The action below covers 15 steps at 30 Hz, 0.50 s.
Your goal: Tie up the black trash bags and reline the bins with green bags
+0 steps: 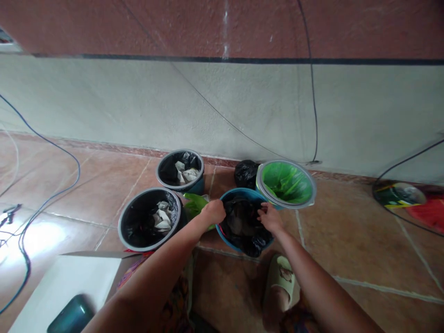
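Note:
A blue bin (227, 199) stands on the tiled floor in front of me with a black plastic bag (244, 226) inside it. My left hand (214, 211) is closed on the bag at the bin's left rim. My right hand (269, 217) pinches the bag's edge at the right rim. Both forearms reach forward from the bottom of the view.
Two grey-rimmed bins with black liners and crumpled paper sit left (150, 218) and back left (180, 170). A bin with a green liner (286, 182) stands right of the blue one, a tied black bag (245, 173) behind. Green plastic (194, 204), cables (41, 194), a slipper (281, 277) lie nearby.

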### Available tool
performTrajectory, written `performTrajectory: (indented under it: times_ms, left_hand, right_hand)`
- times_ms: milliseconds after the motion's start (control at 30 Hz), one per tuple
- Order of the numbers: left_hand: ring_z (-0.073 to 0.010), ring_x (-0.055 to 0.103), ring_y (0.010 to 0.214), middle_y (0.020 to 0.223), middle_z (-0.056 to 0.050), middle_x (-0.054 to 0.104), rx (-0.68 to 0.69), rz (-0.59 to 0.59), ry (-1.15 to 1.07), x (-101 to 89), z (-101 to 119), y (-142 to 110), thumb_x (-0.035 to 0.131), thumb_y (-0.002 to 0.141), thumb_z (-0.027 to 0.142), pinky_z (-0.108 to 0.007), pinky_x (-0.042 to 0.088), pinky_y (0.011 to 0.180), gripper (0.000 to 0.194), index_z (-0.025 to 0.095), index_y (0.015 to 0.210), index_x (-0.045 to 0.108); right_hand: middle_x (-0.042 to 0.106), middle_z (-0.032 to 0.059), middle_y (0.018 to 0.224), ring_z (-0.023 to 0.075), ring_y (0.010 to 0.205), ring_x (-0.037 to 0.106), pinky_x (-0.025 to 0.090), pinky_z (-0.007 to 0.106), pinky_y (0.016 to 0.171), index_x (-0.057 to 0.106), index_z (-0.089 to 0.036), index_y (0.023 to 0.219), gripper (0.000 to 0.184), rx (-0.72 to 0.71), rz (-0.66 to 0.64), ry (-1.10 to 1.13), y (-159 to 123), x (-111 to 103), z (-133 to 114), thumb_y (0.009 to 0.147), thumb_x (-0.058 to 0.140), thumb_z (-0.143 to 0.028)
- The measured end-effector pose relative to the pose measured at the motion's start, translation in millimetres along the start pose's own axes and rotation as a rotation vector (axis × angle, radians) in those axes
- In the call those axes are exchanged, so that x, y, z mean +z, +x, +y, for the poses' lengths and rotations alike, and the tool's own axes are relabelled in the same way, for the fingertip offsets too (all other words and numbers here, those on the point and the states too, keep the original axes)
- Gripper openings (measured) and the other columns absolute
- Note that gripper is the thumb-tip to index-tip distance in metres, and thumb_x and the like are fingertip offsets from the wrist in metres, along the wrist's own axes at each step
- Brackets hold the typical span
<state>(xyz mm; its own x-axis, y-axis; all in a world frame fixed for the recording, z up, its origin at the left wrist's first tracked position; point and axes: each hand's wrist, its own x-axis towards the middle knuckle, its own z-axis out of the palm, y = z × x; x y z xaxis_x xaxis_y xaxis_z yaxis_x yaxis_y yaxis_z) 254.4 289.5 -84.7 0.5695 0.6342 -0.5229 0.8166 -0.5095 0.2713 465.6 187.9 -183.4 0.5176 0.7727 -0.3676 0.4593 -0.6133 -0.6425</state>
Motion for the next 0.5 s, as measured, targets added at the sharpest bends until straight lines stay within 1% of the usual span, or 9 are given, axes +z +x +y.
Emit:
performTrajectory:
  times_ms: [67, 133, 200, 233, 300, 367, 433, 500]
  left_hand:
    - [-0.0331, 0.066, 0.108, 0.106, -0.024, 0.071, -0.013, -0.012, 0.003, -3.0, 4, -3, 0.051, 0.089, 0.024, -0.035, 0.051, 0.092, 0.029, 0.007, 0.093, 0.074]
    - [-0.0333, 0.067, 0.106, 0.109, -0.025, 0.070, -0.034, -0.012, -0.016, -4.6, 7, -7, 0.050, 0.091, 0.035, -0.034, 0.053, 0.088, 0.038, 0.006, 0.101, 0.072]
    - [-0.0331, 0.069, 0.103, 0.108, -0.024, 0.071, -0.039, -0.030, -0.048, -5.0, 8, -12, 0.057, 0.086, 0.045, -0.034, 0.054, 0.084, 0.045, 0.006, 0.104, 0.070]
    - [-0.0322, 0.070, 0.099, 0.103, -0.022, 0.073, -0.035, -0.053, -0.071, -4.9, 8, -14, 0.062, 0.082, 0.046, -0.033, 0.054, 0.081, 0.046, 0.006, 0.104, 0.070]
    - [-0.0289, 0.072, 0.087, 0.088, -0.016, 0.075, -0.026, -0.114, -0.123, -3.4, 6, -17, 0.073, 0.071, 0.043, -0.030, 0.055, 0.073, 0.046, 0.009, 0.102, 0.069]
    - [-0.0253, 0.072, 0.073, 0.072, -0.010, 0.074, -0.022, -0.171, -0.168, 0.0, 3, -18, 0.079, 0.062, 0.032, -0.028, 0.053, 0.064, 0.046, 0.011, 0.101, 0.068]
    - [-0.0238, 0.070, 0.064, 0.063, -0.006, 0.071, -0.013, -0.231, -0.186, 5.1, 0, -17, 0.080, 0.058, 0.021, -0.028, 0.052, 0.059, 0.044, 0.011, 0.100, 0.068]
    - [-0.0244, 0.069, 0.062, 0.060, -0.007, 0.069, -0.016, -0.237, -0.223, 10.7, -2, -15, 0.078, 0.060, 0.014, -0.030, 0.053, 0.060, 0.036, 0.010, 0.094, 0.069]
  right_hand:
    - [0.071, 0.0060, 0.100, 0.0134, 0.068, 0.067, 0.050, 0.025, 0.069, 0.059, -0.017, 0.116, 0.034, -0.010, -0.039, -0.003, -1, 6, 4, 0.082, 0.054, -0.021]
    - [0.071, 0.0038, 0.086, 0.0144, 0.068, 0.067, 0.049, 0.025, 0.068, 0.065, -0.017, 0.102, 0.025, -0.020, -0.082, -0.007, -1, 13, 4, 0.080, 0.055, -0.019]
    - [0.070, 0.0035, 0.075, 0.0160, 0.067, 0.066, 0.049, 0.025, 0.066, 0.068, -0.016, 0.090, 0.018, -0.024, -0.116, -0.004, -2, 17, 2, 0.078, 0.054, -0.017]
    - [0.069, 0.0038, 0.072, 0.0165, 0.066, 0.066, 0.048, 0.025, 0.064, 0.069, -0.016, 0.087, 0.018, -0.027, -0.133, 0.003, -3, 19, 0, 0.078, 0.053, -0.016]
    - [0.071, 0.0043, 0.073, 0.0165, 0.065, 0.066, 0.048, 0.025, 0.062, 0.072, -0.016, 0.086, 0.021, -0.039, -0.177, 0.033, -4, 20, -3, 0.076, 0.053, -0.014]
    - [0.073, 0.0044, 0.078, 0.0159, 0.065, 0.067, 0.048, 0.024, 0.059, 0.073, -0.016, 0.092, 0.027, -0.048, -0.224, 0.074, -8, 21, -6, 0.075, 0.053, -0.013]
    - [0.075, 0.0044, 0.081, 0.0163, 0.067, 0.068, 0.049, 0.023, 0.058, 0.074, -0.015, 0.097, 0.032, -0.059, -0.266, 0.105, -11, 21, -9, 0.075, 0.052, -0.013]
    - [0.076, 0.0045, 0.082, 0.0179, 0.073, 0.070, 0.051, 0.025, 0.063, 0.075, -0.016, 0.094, 0.031, -0.086, -0.266, 0.108, -12, 19, -11, 0.074, 0.051, -0.013]
